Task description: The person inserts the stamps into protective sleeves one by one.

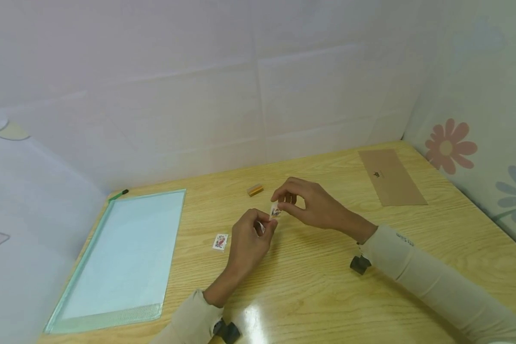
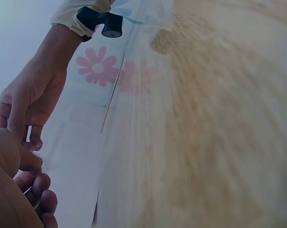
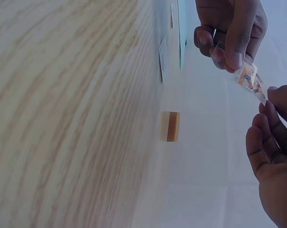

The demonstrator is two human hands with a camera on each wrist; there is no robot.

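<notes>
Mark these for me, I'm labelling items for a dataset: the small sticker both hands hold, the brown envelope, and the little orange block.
small sticker [image 3: 249,79], right wrist view, printed middle.
brown envelope [image 1: 391,177], head view, centre.
orange block [image 1: 255,190], head view, top face.

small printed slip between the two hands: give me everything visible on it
The printed slip is a small, thin, pale rectangle with red, orange and blue marks, flexible and slightly glossy, like a sticker or its film. It is held in the air above the wooden table, tilted, touching no surface. The left hand pinches one end and the right hand pinches the other, so it spans the gap between them. The print is too small to read. A similar slip on the table lies flat beside the left hand.
</notes>
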